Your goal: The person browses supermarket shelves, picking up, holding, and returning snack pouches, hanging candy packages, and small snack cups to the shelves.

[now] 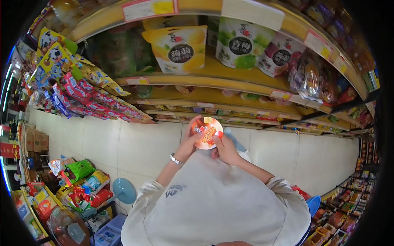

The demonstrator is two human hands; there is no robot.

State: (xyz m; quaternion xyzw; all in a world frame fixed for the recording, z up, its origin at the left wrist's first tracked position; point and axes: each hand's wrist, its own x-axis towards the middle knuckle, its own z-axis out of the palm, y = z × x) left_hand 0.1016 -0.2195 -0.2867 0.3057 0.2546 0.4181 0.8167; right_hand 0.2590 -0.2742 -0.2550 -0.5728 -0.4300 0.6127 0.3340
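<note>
A round package with an orange and red printed lid point(207, 132) is held between both hands, in front of the white shirt. My left hand point(191, 138), with a metal bracelet or watch at the wrist, grips its left side, thumb on the lid. My right hand point(226, 149) holds the lower right edge, its thumb on the face. Beyond the hands, a yellow snack pouch point(180, 50), a green and white pouch point(241, 44) and a purple and white pouch point(280, 55) stand on a yellow shelf.
Shelf edges point(197, 80) with price tags curve across the front. Hanging snack packets point(89, 89) project at the left. Behind on the left are a pile of colourful bags point(81, 181), a standing fan point(69, 226) and a blue plastic box point(109, 232). Product racks point(341, 212) line the lower right.
</note>
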